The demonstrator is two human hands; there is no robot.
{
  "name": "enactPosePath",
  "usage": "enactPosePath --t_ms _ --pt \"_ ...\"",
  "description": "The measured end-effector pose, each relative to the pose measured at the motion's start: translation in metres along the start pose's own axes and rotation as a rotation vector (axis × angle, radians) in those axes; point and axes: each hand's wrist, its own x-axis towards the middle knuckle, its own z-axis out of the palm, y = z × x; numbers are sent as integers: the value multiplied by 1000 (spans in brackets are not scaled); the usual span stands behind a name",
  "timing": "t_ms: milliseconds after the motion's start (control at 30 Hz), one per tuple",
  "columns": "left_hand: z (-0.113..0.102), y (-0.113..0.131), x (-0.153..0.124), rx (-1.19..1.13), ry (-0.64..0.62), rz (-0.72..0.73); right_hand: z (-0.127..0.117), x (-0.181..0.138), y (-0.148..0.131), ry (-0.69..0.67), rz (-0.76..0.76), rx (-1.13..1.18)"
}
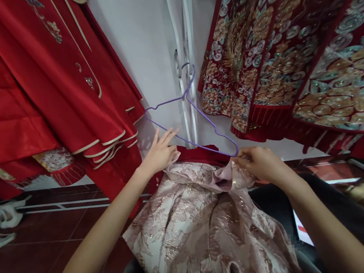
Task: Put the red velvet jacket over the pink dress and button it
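Observation:
A pale pink brocade garment (200, 227) with a shiny floral pattern lies bunched over my lap, its top edge raised toward a purple wire hanger (198, 108). The hanger's hook sits on a white rail (182, 70) against the wall. My left hand (159, 152) pinches the garment's upper left edge, its other fingers stretched out toward the hanger's left arm. My right hand (261, 162) is closed on the garment's upper right edge, right at the hanger's right tip. A strip of dark red fabric (200, 153) shows just behind the garment's top edge.
Red satin robes (45, 82) with cream piping hang at the left. Dark red garments (290, 43) with gold and teal embroidery hang at the right. Below is a dark red tiled floor (43, 246), with white cloth or cords (0, 221) at the far left.

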Motion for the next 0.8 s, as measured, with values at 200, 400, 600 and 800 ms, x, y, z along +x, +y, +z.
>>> enactPosePath --t_ms 200,400,600,800 --pt "7 -3 -1 -12 -2 -57 -19 -6 13 101 55 68" --pt "-1 -5 -11 -49 -4 -79 -35 -11 9 284 58 118" --pt "1 3 -9 -138 5 -58 -40 -11 -5 380 11 169" --pt "-1 33 7 -286 35 29 -48 23 -26 535 -152 159"
